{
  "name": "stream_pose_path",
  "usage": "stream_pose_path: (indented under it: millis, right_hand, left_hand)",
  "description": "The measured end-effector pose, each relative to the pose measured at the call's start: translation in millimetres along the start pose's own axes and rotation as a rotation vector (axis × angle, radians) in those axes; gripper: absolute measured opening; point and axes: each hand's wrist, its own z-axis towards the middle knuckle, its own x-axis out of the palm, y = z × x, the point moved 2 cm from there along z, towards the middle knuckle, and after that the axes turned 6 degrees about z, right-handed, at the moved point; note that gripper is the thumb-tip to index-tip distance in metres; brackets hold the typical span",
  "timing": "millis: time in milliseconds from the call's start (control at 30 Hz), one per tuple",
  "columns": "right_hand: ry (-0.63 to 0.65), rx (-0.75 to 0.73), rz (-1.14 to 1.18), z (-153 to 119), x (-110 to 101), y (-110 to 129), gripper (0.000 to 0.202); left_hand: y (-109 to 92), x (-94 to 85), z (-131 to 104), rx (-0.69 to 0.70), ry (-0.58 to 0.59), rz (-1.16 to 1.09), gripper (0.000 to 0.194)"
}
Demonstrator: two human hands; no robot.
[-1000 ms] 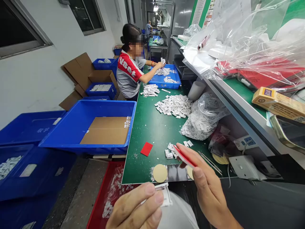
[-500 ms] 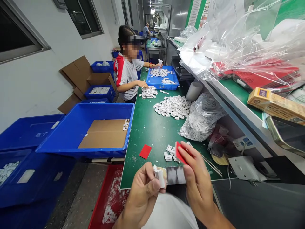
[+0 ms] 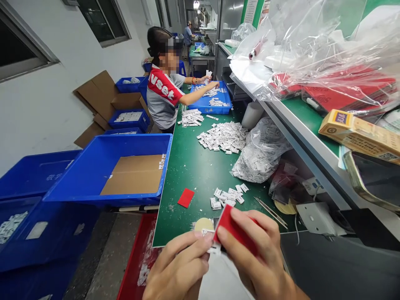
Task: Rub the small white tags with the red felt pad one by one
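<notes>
Pinched in the fingers of my left hand [image 3: 181, 264] is a small white plastic part [image 3: 213, 248], partly hidden by the fingertips. My right hand [image 3: 259, 254] grips a red flat pad [image 3: 235, 228] with a pale edge, and its lower corner meets the white part. Just behind my fingers shows a round pale yellow disc [image 3: 203, 225]. A loose group of similar white parts [image 3: 229, 196] lies on the green table beyond my hands. Another red piece [image 3: 186, 197] rests flat to their left.
Tweezers [image 3: 271, 212] lie to the right. Farther up are a heap of white parts [image 3: 223, 136] and a filled clear bag [image 3: 261, 156]. A large blue bin [image 3: 109, 200] stands left of the table. A co-worker [image 3: 164, 91] reaches into a blue tray [image 3: 215, 109].
My right hand has brought the red pad down and left against the white part. My left hand has turned the part flatter. The co-worker's nearer hand has moved to the tray.
</notes>
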Motion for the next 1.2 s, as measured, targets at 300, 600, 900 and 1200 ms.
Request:
stream_pose_path:
  millis: [300, 600, 900, 1200]
  right_hand:
    - [-0.077, 0.011, -0.031, 0, -6, -1, 0.05]
    - [-0.043, 0.019, -0.134, 3, -5, -6, 0.036]
    - [-0.054, 0.107, 0.236, 8, -23, -3, 0.046]
    - [0.055, 0.221, 0.154, 21, -15, -6, 0.039]
  left_hand:
    - [0, 12.6, 2, -0.417, 0.027, -0.251, 0.032]
    - [-4, 7.4, -4, -0.48, -0.034, -0.226, 0.038]
    - [10, 11.4, -8, -0.892, 0.081, -0.649, 0.041]
    - [-2, 11.8, -13, -1.1, -0.062, -0.664, 0.049]
